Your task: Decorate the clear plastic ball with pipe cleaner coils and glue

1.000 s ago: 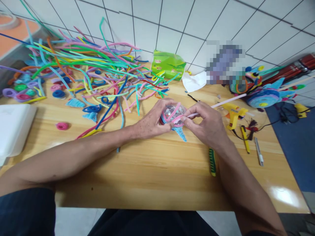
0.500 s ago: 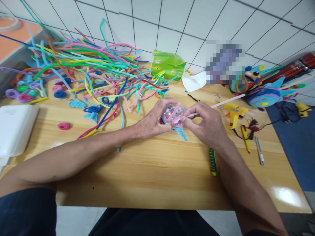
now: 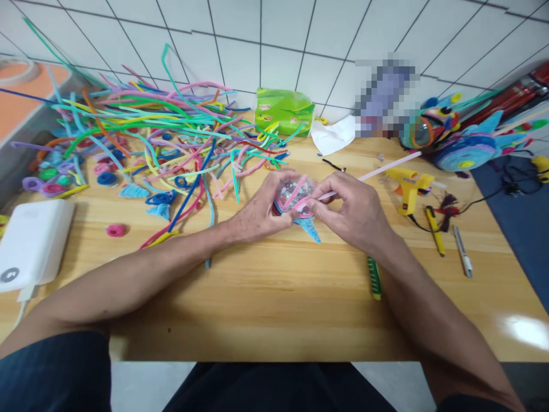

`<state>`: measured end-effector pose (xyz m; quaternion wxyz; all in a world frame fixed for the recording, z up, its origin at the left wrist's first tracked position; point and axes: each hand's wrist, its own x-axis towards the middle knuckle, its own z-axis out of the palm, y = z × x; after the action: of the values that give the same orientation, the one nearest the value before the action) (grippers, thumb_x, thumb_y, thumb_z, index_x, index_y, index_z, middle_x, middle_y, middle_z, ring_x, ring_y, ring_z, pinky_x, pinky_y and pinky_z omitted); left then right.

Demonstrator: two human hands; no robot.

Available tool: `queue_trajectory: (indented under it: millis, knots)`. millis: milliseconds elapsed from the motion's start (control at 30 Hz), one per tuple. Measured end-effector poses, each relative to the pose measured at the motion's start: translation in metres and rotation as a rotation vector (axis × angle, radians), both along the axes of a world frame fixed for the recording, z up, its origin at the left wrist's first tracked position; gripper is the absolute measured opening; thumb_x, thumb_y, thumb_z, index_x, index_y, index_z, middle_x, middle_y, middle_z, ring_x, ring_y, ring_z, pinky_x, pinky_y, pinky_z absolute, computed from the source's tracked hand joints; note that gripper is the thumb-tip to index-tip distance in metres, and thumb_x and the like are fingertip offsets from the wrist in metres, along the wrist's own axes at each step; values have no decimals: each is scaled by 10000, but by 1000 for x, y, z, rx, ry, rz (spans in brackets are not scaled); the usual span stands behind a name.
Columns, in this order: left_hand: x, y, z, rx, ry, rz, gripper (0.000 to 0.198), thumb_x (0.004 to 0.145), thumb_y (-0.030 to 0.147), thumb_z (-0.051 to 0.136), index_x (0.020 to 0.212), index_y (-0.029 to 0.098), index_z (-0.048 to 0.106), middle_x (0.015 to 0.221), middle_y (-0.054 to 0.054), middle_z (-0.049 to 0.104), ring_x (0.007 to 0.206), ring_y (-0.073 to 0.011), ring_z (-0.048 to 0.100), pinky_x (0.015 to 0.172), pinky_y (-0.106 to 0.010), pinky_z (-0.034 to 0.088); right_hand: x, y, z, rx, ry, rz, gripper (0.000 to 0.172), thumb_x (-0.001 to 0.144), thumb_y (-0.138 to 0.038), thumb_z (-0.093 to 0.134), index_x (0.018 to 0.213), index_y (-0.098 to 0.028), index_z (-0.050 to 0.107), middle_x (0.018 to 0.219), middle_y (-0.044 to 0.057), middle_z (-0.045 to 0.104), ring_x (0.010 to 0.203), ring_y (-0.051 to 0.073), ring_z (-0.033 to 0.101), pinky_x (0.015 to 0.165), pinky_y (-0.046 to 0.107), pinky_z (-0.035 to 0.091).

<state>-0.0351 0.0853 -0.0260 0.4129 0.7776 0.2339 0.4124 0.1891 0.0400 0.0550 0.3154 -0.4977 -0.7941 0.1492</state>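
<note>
Clear-domed craft piece (image 3: 304, 191) is what we've got in our hands, just over the wooden table (image 3: 257, 309), roughly mid-view. Going left to right: far left we have a white box (image 3: 38, 240) with a cable plugged into its near end, then a little pink coil (image 3: 115, 230) lying by itself. Behind that is our big messy heap of fuzzy stems (image 3: 171, 126) in pretty much every colour.

Next comes our left hand (image 3: 263, 209), curled round the left side of the piece, thumb low and fingers over the top. As for looks: see-through rounded top with speckly bits showing, pink fuzzy lines meeting in a V across it, some blue and red at the lower left edge, and a light blue pointy fin (image 3: 310, 230) sticking out toward us.

Our right hand (image 3: 349, 209) has thumb and fingertips pinched on a pale pink strip (image 3: 389, 166) at the piece's right edge, its long end poking out up and right. We can't tell if it's attached yet.

Past that we've a green-and-yellow handle (image 3: 374, 278) near our forearm, a yellow glue gun (image 3: 407, 189), a yellow cutter (image 3: 435, 230) and a silver cutter (image 3: 462, 252).
</note>
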Motion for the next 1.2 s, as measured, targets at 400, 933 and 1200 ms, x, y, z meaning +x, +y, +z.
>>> queue_trajectory:
  millis: [400, 933, 1200]
  knots:
    - [0, -4, 7, -71, 15, -3, 661, 945, 465, 766, 1491, 262, 455, 1445, -131, 578, 1307, -302, 620, 1122, -504, 560, 0, 1, 1, -24, 17, -10, 97, 878, -190, 721, 838, -241, 649, 879, 21, 742, 755, 189, 683, 720, 336, 509]
    - [-2, 0, 1, 80, 50, 32, 676, 958, 467, 735, 1561, 309, 474, 1559, -130, 557, 1450, -350, 531, 1247, -594, 448, 0, 3, -1, -117, 125, -82, 104, 866, -188, 721, 795, -238, 662, 828, 16, 751, 760, 197, 694, 721, 341, 528]
    - [-3, 0, -1, 92, 60, 42, 698, 961, 478, 736, 1573, 294, 456, 1566, -136, 547, 1439, -335, 537, 1241, -558, 461, -1, 4, -5, -106, 129, -89, 105, 842, -154, 703, 786, -234, 665, 821, 12, 762, 732, 182, 698, 700, 321, 540]
